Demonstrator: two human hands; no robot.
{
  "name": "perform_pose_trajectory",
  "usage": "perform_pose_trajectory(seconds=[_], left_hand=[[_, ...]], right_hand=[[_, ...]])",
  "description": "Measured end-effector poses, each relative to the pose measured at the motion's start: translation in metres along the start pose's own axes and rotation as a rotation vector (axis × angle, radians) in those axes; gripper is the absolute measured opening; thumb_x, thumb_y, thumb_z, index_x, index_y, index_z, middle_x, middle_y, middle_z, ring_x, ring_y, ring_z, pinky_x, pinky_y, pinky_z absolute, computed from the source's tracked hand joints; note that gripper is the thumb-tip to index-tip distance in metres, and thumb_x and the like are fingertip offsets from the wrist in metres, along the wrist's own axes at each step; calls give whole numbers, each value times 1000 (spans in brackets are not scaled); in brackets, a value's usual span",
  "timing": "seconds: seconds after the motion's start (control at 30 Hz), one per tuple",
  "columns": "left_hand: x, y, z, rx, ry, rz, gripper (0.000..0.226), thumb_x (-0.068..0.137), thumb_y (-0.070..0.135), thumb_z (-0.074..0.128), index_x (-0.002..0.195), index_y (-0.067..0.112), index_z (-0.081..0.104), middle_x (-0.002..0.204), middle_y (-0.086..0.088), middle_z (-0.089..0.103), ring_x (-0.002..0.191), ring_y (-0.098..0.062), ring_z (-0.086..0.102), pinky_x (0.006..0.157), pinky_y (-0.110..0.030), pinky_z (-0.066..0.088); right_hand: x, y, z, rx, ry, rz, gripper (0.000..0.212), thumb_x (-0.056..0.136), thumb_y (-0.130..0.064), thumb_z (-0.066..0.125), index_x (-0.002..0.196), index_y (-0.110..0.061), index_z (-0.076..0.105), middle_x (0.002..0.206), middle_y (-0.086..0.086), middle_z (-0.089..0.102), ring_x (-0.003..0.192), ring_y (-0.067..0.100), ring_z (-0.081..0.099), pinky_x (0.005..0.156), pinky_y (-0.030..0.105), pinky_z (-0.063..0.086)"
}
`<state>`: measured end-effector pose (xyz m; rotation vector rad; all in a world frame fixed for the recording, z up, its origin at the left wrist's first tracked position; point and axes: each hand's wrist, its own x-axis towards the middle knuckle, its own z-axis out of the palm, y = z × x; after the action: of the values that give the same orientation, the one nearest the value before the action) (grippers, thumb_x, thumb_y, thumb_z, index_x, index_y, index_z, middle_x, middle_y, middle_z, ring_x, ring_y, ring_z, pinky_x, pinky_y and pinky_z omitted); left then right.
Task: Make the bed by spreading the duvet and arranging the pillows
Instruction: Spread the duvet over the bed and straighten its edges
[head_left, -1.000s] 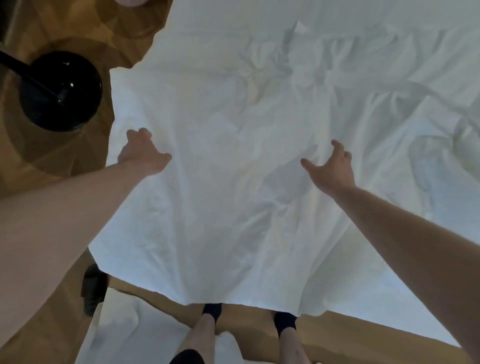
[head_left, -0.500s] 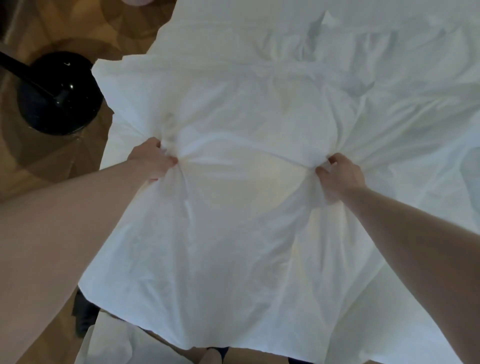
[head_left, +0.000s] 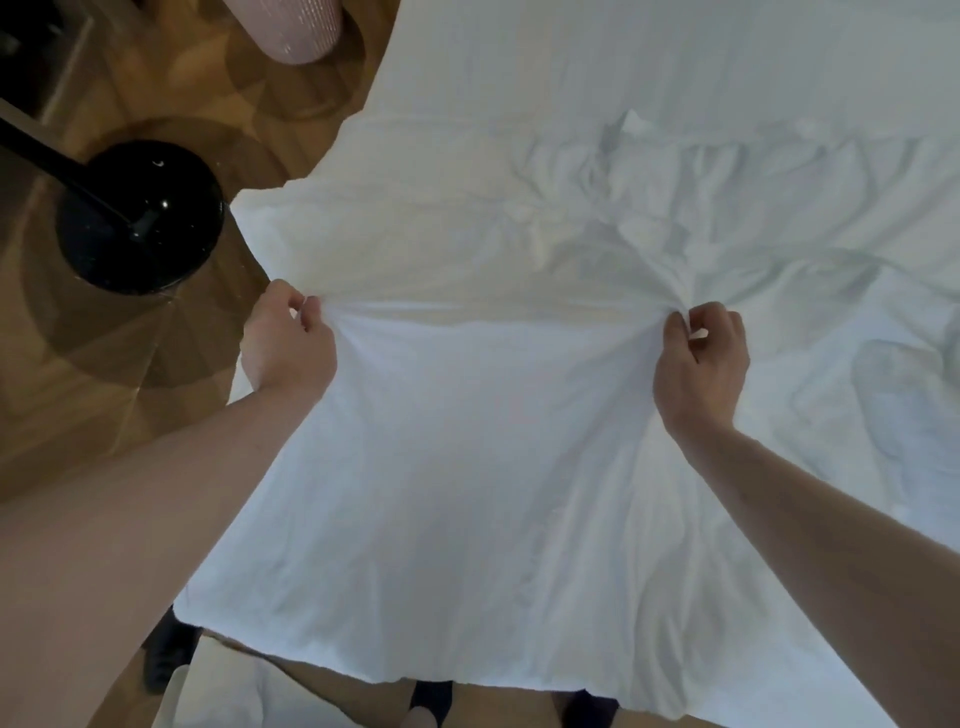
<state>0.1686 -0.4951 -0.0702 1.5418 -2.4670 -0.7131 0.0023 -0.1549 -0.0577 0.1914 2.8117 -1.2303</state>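
At the foot of the bed: a person stands over the white duvet (head_left: 467, 467), which lies across the mattress with its near edge hanging past the bed end, above two dark-socked feet (head_left: 431, 699).
Left hand (head_left: 288, 340): fingers curled, pinching a gather of duvet cloth near its left side.
Right hand (head_left: 698, 364): likewise pinching a gather, well apart from the left.
Cloth between grips: pulled into a taut ridge from hand to hand; below it the surface is fairly smooth.
Far portion: heavily rumpled, with bunched folds (head_left: 623, 171) toward the head end and right.
Step judged in hand: lifting and spreading the duvet flat.
Recommended method: raise both pinches evenly, keep them wide apart, and carry the cloth toward the rumpled area so air clears the folds.
Alignment: left duvet edge overhangs the wooden floor (head_left: 130, 415) near a black lamp base (head_left: 140, 223); square it to the mattress.
Risk: thin pinches may slip; a fuller grasp would hold better.
Pillows: none plainly identifiable.
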Motion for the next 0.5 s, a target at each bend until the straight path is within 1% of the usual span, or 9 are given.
perform_pose_trajectory(seconds=[0.07, 0.1, 0.17, 0.23, 0.33, 0.4, 0.43, 0.47, 0.5], left_hand=[[5, 5, -10, 49, -11, -33, 18, 100, 32, 52, 95, 16, 56, 86, 0, 59, 77, -27, 54, 67, -35, 40], [10, 6, -13, 105, -48, -43, 18, 99, 33, 52, 95, 16, 57, 85, 0, 58, 78, -28, 53, 68, -35, 40], [26, 2, -16, 321, -202, -7, 21, 97, 34, 51, 92, 14, 56, 89, -3, 58, 84, -32, 55, 70, -36, 42], [38, -2, -20, 580, -402, 73, 21, 96, 34, 49, 91, 15, 55, 98, -8, 61, 85, -33, 55, 68, -35, 44], [45, -4, -26, 829, -670, 180, 24, 92, 31, 50, 97, 13, 64, 95, -6, 63, 81, -27, 61, 62, -33, 51], [51, 1, -30, 884, -834, 122, 27, 91, 30, 54, 103, 9, 66, 94, -8, 66, 80, -28, 67, 62, -36, 61], [56, 5, -31, 885, -853, 79, 32, 89, 33, 57, 106, 6, 65, 95, -9, 67, 80, -29, 69, 65, -37, 63], [64, 9, -31, 872, -816, 54, 40, 87, 38, 59, 109, 5, 64, 96, -11, 68, 81, -30, 69, 66, -38, 62], [71, 14, -31, 854, -718, 56, 51, 84, 44, 58, 115, 4, 61, 101, -13, 66, 83, -32, 68, 67, -38, 61]], right_hand=[[6, -8, -5, -46, -11, -8, 26, 94, -35, 56, 78, -15, 52, 93, -5, 57, 81, 22, 56, 77, 38, 48], [10, -11, -7, -105, -38, 0, 28, 92, -37, 57, 76, -15, 53, 89, -4, 60, 81, 23, 57, 76, 37, 47], [19, -13, -13, -310, -146, 15, 29, 90, -38, 59, 76, -13, 58, 82, 0, 64, 79, 26, 57, 72, 33, 44], [25, -7, -20, -518, -322, -23, 26, 89, -36, 62, 75, -15, 60, 79, 3, 64, 78, 31, 58, 70, 32, 44], [24, 6, -20, -815, -688, -117, 28, 90, -37, 65, 67, -23, 57, 86, 5, 64, 93, 33, 64, 73, 32, 46], [24, 4, -17, -1007, -921, -131, 26, 90, -46, 62, 75, -25, 67, 92, 4, 65, 104, 32, 66, 79, 33, 50], [26, -1, -14, -1048, -948, -162, 32, 88, -52, 58, 85, -24, 73, 98, 5, 68, 108, 32, 66, 84, 33, 52], [31, -9, -9, -1025, -882, -187, 40, 87, -56, 54, 94, -23, 76, 106, 8, 70, 109, 33, 66, 88, 34, 53], [38, -18, -5, -891, -728, -196, 42, 85, -55, 54, 98, -21, 76, 111, 10, 70, 109, 33, 66, 91, 35, 53]])
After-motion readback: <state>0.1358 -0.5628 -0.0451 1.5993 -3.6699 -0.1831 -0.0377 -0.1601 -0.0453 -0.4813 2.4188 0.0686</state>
